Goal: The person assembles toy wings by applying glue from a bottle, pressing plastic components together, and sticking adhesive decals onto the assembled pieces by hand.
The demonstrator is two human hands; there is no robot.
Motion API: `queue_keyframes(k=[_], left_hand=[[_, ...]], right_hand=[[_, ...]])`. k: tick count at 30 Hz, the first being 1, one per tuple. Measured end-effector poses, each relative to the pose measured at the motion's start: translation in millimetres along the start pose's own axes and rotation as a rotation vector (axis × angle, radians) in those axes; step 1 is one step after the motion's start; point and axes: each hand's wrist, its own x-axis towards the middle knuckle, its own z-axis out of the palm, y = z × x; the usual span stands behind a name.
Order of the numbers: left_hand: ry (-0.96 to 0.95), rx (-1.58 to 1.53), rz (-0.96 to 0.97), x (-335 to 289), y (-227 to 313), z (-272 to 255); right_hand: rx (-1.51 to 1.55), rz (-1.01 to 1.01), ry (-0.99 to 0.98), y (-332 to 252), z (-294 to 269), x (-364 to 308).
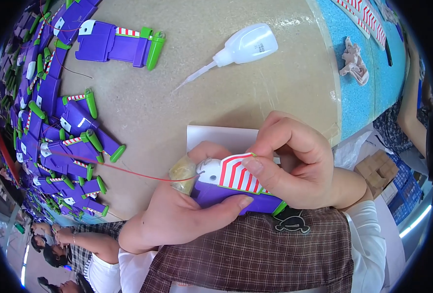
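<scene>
My left hand point(170, 212) is closed round a purple plastic toy wing point(211, 194) with a white end and a bit of green, held just above my lap. A red-and-white striped sticker point(233, 172) lies along the wing's upper side. Thumb and forefinger of my right hand point(302, 163) pinch the sticker at its right end. A yellowish wrap point(182, 175) covers a fingertip of my left hand. From the wing's white end, a thin red wire point(123, 169) runs left. Behind my hands lies a white sheet point(211, 136), partly hidden.
A white squeeze bottle point(253, 45) with a fine tip lies on the tabletop. One purple-and-green wing point(97, 45) sits far left, with many more piled point(65, 154) along the left. On a blue mat point(373, 93) are crumpled material point(354, 62) and striped sticker sheets point(368, 22). Other people sit at both sides.
</scene>
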Motion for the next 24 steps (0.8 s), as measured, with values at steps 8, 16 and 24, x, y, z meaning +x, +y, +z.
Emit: queue_keyframes(k=[8,16,24], left_hand=[[0.121,0.069,0.130,-5,-3,-12],[0.159,-0.173,0.523,18,-17,-6],[0.193,0.025,0.585,11,-28,-10]], right_hand=[[-0.411,-0.207,0.248,-2,-22,5],[-0.469,-0.166,-0.035,-16,-9,11],[-0.356,-0.281,0.007,-12,-1,36]])
